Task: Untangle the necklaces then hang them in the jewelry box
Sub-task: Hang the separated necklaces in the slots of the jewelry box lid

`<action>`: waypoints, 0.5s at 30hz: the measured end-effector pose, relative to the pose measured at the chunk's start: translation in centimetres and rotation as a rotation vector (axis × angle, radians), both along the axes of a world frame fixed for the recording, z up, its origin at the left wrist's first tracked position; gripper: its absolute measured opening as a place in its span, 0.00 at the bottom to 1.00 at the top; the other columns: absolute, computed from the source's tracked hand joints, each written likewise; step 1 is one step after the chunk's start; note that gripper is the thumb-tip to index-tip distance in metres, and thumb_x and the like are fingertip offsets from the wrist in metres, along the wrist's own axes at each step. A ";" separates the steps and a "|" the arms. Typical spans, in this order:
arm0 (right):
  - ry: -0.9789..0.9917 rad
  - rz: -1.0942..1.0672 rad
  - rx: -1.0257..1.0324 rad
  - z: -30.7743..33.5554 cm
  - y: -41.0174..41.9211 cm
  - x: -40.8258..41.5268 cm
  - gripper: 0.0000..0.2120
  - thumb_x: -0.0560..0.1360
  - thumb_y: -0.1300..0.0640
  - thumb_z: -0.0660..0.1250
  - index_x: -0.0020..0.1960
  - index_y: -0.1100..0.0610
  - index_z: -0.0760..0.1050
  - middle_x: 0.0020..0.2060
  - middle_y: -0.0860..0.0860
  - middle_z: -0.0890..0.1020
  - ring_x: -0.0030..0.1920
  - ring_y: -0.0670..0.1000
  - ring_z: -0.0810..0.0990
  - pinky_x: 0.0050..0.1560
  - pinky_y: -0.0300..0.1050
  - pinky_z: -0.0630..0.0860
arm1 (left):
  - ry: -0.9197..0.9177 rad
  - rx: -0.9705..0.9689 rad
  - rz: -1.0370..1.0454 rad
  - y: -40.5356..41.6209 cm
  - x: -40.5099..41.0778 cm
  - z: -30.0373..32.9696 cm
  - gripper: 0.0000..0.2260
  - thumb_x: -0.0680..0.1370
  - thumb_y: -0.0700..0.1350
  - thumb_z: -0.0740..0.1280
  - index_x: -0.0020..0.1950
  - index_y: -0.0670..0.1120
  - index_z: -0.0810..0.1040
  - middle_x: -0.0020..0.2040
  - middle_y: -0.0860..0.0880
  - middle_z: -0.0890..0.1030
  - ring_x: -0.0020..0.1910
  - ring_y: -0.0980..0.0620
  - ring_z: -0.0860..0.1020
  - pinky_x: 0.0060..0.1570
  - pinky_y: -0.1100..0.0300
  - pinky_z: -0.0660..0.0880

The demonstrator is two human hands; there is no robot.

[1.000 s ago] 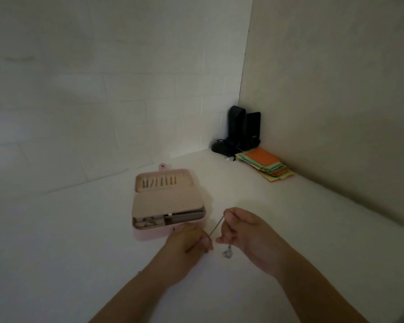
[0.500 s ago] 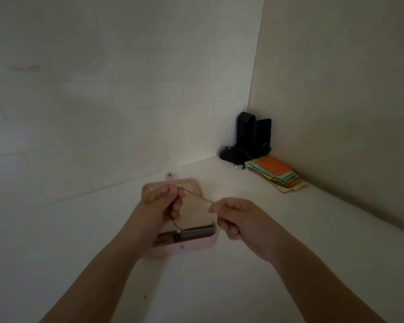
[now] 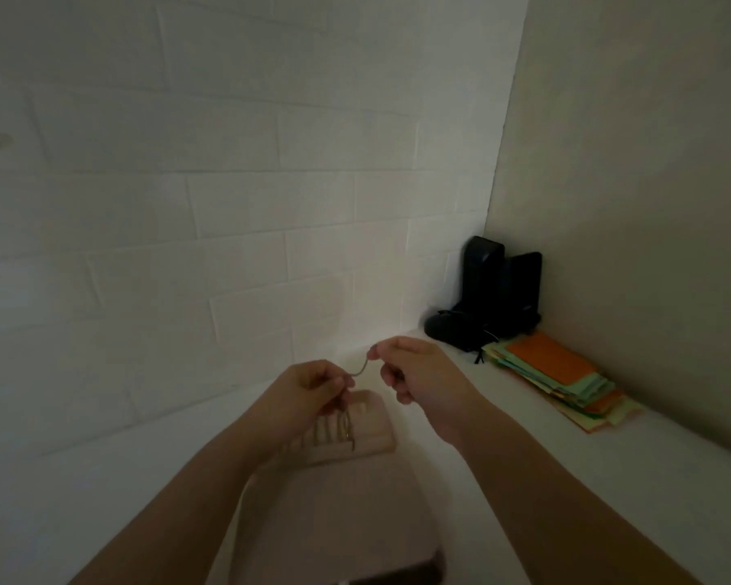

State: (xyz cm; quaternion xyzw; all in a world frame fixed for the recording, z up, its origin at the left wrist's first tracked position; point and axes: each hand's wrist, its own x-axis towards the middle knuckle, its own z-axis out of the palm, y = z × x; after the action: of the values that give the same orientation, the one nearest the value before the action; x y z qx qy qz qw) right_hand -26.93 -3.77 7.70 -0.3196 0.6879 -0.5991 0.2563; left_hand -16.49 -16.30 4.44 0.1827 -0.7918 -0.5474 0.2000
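Observation:
A thin necklace chain [image 3: 358, 369] stretches between my two hands above the open pink jewelry box [image 3: 372, 437]. My left hand [image 3: 313, 388] pinches one part of the chain, and a loop of it hangs down from that hand over the row of hooks in the box's raised lid. My right hand [image 3: 410, 369] pinches the other end a little higher and to the right. The box's lower part [image 3: 330, 517] lies nearer me, partly behind my left forearm. No pendant is visible.
A black device [image 3: 488, 297] stands in the corner of the white counter [image 3: 608, 479]. A stack of orange and green papers [image 3: 562, 382] lies beside it along the right wall. The brick wall rises just behind the box.
Both hands have moved up and away from me, over the box's lid. The camera has come closer to the box. The chain between my hands is shorter and now curves.

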 end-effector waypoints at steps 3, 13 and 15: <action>-0.009 -0.013 0.052 -2.2 -0.8 -1.2 0.12 0.77 0.61 0.58 0.39 0.56 0.78 0.26 0.51 0.73 0.26 0.47 0.67 0.29 0.38 0.63 | -0.125 -0.314 0.043 -1.6 -0.8 -1.4 0.08 0.77 0.43 0.64 0.40 0.52 0.79 0.40 0.55 0.82 0.41 0.59 0.78 0.46 0.64 0.73; 0.015 0.032 -0.020 -3.3 -2.5 -2.6 0.12 0.76 0.60 0.58 0.39 0.57 0.77 0.28 0.52 0.76 0.29 0.49 0.68 0.32 0.39 0.66 | -0.475 -0.621 0.265 -4.9 -1.9 -4.1 0.16 0.76 0.59 0.59 0.52 0.48 0.73 0.48 0.48 0.77 0.47 0.50 0.75 0.46 0.58 0.71; 0.036 0.058 -0.068 -2.3 -2.7 -2.6 0.13 0.77 0.61 0.57 0.39 0.58 0.77 0.28 0.51 0.76 0.28 0.48 0.68 0.31 0.37 0.66 | -0.517 -0.642 0.215 -5.1 -1.9 -3.8 0.14 0.76 0.59 0.60 0.45 0.48 0.75 0.45 0.48 0.78 0.45 0.49 0.75 0.44 0.58 0.70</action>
State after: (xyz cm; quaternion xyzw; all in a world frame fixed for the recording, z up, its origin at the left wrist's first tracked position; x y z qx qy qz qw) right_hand -29.49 -6.51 5.44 -0.3586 0.6622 -0.6086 0.2501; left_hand -18.44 -21.43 0.62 0.3239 -0.9226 -0.1854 0.0974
